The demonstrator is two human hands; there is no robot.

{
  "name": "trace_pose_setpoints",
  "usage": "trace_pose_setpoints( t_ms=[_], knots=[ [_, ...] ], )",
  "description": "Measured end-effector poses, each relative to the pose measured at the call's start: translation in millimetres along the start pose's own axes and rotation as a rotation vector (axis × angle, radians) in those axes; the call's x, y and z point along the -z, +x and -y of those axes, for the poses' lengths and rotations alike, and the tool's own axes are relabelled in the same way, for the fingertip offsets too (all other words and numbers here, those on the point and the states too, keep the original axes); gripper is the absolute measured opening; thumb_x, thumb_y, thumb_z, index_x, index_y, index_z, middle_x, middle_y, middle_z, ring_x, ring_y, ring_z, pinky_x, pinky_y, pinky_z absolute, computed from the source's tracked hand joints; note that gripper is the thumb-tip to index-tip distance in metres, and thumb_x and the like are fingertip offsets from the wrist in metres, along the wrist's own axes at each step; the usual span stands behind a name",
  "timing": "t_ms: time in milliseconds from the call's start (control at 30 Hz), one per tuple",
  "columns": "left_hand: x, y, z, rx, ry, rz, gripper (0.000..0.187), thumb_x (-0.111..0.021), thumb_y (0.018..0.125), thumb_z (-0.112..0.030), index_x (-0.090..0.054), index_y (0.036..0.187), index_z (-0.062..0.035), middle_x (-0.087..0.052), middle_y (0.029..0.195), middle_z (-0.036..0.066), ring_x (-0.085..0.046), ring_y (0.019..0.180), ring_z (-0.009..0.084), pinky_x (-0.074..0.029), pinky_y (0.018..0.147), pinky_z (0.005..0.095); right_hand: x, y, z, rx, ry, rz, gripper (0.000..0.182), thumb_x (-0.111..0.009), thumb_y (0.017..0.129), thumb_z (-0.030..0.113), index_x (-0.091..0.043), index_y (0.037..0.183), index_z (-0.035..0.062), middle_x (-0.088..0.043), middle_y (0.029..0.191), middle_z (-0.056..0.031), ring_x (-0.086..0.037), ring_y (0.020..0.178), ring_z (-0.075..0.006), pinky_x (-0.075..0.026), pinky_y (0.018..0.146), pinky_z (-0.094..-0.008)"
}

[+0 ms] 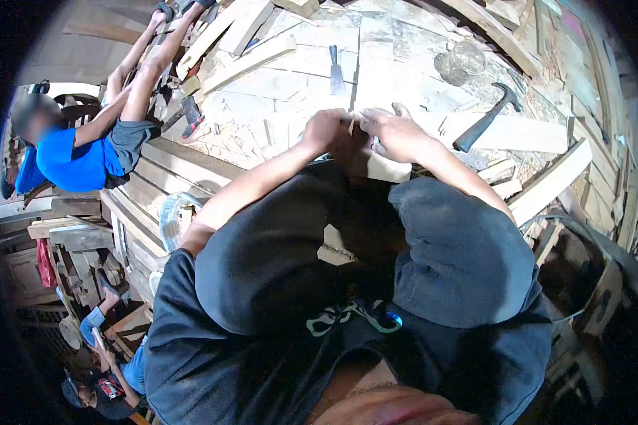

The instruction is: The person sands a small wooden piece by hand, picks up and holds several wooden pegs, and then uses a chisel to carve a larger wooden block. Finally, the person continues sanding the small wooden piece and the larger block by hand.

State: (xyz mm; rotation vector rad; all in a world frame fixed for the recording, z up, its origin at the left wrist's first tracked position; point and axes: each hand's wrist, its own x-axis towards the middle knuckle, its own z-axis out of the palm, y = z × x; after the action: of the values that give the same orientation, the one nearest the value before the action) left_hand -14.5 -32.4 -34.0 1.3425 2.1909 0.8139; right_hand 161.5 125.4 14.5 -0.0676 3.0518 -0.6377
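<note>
My left hand point(329, 129) and my right hand point(398, 134) meet in front of my knees, fingers curled inward and almost touching. Whatever lies between the fingertips is too small and too bright to make out. Just beneath them is a pale wood block point(388, 168), partly covered by the hands. Beyond my left hand a chisel point(336, 71) lies flat on the bright work surface. To the right of my right hand rests a claw hammer point(488, 119), its dark handle pointing towards me and its head away.
Wood strips point(252, 65) and shavings surround the work surface point(298, 99). A pale beam point(556, 180) slants at the right. A clear round container point(170, 223) stands by my left elbow. One person in blue point(78, 159) sits at the left; another person point(110, 397) is lower left.
</note>
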Motion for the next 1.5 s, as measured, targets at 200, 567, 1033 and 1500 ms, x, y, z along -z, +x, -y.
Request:
trace_pose_setpoints(
  t_ms=[200,567,1033,1500],
  knots=[
    [-3,10,-4,-0.102,0.252,-0.079,0.010,-0.063,0.085,-0.014,-0.066,0.082,-0.0055,-0.063,0.077,0.020,-0.061,0.066,0.0357,-0.051,0.063,0.0390,5,2,2,-0.012,0.022,0.055,0.041,-0.062,0.082,0.017,-0.066,0.123,0.0074,-0.053,0.134,-0.0127,-0.046,0.133,-0.0239,-0.030,0.108,-0.0619],
    [-6,15,10,-0.099,0.238,-0.019,0.021,-0.059,0.090,-0.025,-0.067,0.085,-0.0062,-0.064,0.082,0.023,-0.064,0.080,0.0409,-0.050,0.070,0.0468,4,3,1,-0.024,-0.003,0.095,0.046,-0.065,0.083,0.023,-0.064,0.126,0.0082,-0.050,0.139,-0.0121,-0.042,0.136,-0.0243,-0.027,0.111,-0.0634],
    [1,8,5,-0.153,0.285,0.037,0.022,-0.059,0.090,-0.025,-0.066,0.085,-0.0053,-0.067,0.087,0.020,-0.065,0.083,0.0401,-0.052,0.070,0.0439,2,1,-2,-0.009,0.013,0.079,0.045,-0.059,0.084,0.018,-0.059,0.129,0.0075,-0.047,0.144,-0.0117,-0.039,0.140,-0.0259,-0.027,0.110,-0.0671],
    [9,2,-11,-0.045,0.208,0.043,0.015,-0.068,0.083,-0.023,-0.069,0.089,-0.0088,-0.068,0.087,0.017,-0.067,0.083,0.0373,-0.053,0.072,0.0417,0,0,-2,-0.003,0.019,0.047,0.047,-0.062,0.083,0.018,-0.059,0.129,0.0081,-0.048,0.143,-0.0128,-0.039,0.140,-0.0263,-0.029,0.111,-0.0658]
  ],
)
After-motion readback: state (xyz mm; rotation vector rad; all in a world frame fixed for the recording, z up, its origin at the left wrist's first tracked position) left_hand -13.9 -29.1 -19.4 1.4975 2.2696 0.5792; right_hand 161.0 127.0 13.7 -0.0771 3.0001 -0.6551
